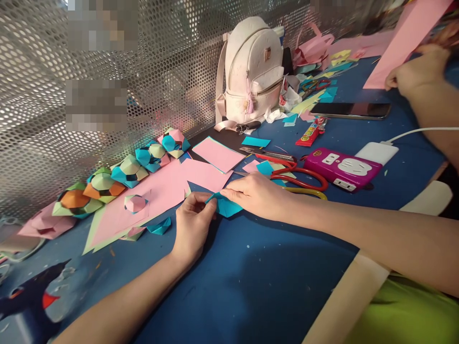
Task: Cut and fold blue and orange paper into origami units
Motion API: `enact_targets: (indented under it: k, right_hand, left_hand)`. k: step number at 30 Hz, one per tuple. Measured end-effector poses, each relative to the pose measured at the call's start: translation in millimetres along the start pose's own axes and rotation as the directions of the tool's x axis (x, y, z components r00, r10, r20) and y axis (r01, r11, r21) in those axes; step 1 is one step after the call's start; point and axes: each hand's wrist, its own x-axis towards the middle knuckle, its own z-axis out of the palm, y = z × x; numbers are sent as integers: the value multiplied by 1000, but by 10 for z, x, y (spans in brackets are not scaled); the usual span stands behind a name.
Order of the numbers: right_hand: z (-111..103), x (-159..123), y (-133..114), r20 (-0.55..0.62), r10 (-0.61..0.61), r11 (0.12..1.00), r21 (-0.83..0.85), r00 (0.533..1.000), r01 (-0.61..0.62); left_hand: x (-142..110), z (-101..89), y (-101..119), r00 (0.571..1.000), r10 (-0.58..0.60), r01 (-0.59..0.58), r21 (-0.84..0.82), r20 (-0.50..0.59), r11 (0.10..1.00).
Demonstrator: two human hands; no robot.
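Both hands meet on a small teal paper piece [227,207] lying on the blue table [251,286]. My left hand [191,227] pinches its left corner with curled fingers. My right hand [256,195] presses down on its top edge, fingers together. Pink paper sheets [161,191] lie just beyond the hands. A small folded pink-and-teal unit [135,203] rests on the pink sheet, and a folded teal scrap [160,226] lies left of my left hand.
A row of folded multicoloured paper shapes [122,174] lines the perforated metal wall [107,71]. Behind stand a white backpack [253,71], red-handled scissors [297,174], a magenta power strip [342,169] and a phone [349,110]. Another person's hand [416,71] holds pink paper at far right.
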Motion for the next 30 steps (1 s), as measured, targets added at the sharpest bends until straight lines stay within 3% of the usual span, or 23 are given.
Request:
enact_targets:
  k: [9,14,18,24,30]
  right_hand:
    - [74,20,-24,-26,141,984,115,990,-137]
    - [96,21,9,-40,89,993,78,995,-85]
    - [72,6,3,-54,0,999,54,999,3]
    - [45,2,-35,-106,78,985,161,991,-60]
    - [73,6,-37,-91,71,992,111,993,-61]
  left_hand:
    - [-11,29,-30,996,-34,50,-208,81,977]
    - [-55,58,23,984,-63,93,-180,168,979]
    - [-48,65,56,979,-121,153,-201,162,968]
    - [-13,86,60,965,-220,263,-505,143,822]
    - [-59,118,109,931,-275,359,-459,240,813]
